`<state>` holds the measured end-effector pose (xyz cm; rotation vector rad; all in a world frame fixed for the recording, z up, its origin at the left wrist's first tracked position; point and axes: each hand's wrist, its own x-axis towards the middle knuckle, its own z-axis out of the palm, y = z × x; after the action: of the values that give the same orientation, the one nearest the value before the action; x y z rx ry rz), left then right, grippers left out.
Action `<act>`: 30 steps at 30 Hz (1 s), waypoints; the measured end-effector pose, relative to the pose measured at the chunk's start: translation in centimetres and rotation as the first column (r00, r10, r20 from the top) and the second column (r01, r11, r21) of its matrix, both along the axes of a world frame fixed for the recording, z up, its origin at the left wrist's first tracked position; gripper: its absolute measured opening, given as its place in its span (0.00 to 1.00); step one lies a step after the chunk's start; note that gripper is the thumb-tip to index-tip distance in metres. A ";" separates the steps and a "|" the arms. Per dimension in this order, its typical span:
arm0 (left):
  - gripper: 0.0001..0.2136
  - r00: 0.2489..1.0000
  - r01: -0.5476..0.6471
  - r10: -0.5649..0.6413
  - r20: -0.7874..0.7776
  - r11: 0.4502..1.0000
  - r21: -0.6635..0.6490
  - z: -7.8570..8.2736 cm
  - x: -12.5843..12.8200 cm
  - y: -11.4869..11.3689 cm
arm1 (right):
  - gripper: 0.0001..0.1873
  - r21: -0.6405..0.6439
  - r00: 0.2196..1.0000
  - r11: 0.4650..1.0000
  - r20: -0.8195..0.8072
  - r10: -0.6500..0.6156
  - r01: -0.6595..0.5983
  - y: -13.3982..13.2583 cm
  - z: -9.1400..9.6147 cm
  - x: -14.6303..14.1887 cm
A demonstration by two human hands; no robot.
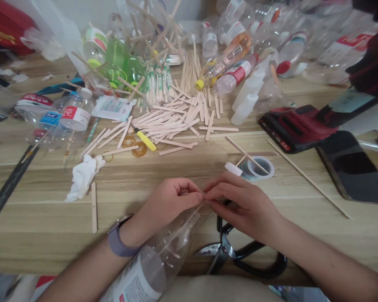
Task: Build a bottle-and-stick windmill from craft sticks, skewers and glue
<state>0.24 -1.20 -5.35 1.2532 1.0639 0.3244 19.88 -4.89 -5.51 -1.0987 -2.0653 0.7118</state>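
My left hand, with a watch on its wrist, is closed, thumb and forefinger pinching the end of a thin stick. The stick comes out of the neck of a clear plastic bottle, which lies tilted below my left forearm. My right hand meets the left at the same tip, its fingers pressed together on something too small to make out. Beneath my right hand lie black-handled scissors. Just beyond it are a roll of tape and a white cap with a stick.
Craft sticks lie heaped mid-table beside a yellow-handled tool and rubber bands. Bottles crowd the back. A red power-tool battery, a phone and a long stick are at right; crumpled tissue at left.
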 end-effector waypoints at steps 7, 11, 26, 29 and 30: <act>0.04 0.990 0.018 0.015 -0.143 0.973 0.230 0.9 0.2 -0.6 | 0.09 -0.007 1.000 1.000 -0.017 0.006 -0.006 0.0 -0.3 0.2; 0.03 0.959 0.092 0.060 -0.278 0.859 0.503 1.2 0.3 -1.1 | 0.11 -0.006 0.999 0.999 0.001 -0.038 0.038 0.2 0.1 0.0; 0.07 0.856 0.385 0.118 -0.503 0.503 0.773 1.2 0.2 -1.6 | 0.10 -0.003 0.995 0.995 -0.005 -0.097 0.097 0.3 -0.2 -0.7; 0.08 0.821 0.432 0.125 -0.557 0.500 0.750 1.2 0.3 -1.6 | 0.11 -0.009 0.995 0.995 -0.001 -0.098 0.098 0.3 -0.1 -0.7; 0.08 0.809 0.447 0.123 -0.575 0.507 0.737 1.2 0.3 -1.6 | 0.11 -0.011 0.995 0.995 0.001 -0.098 0.098 0.3 -0.1 -0.7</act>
<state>0.57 -2.76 -4.18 2.4917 1.3097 0.3381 19.20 -4.60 -5.63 -1.1978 -1.9954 0.6745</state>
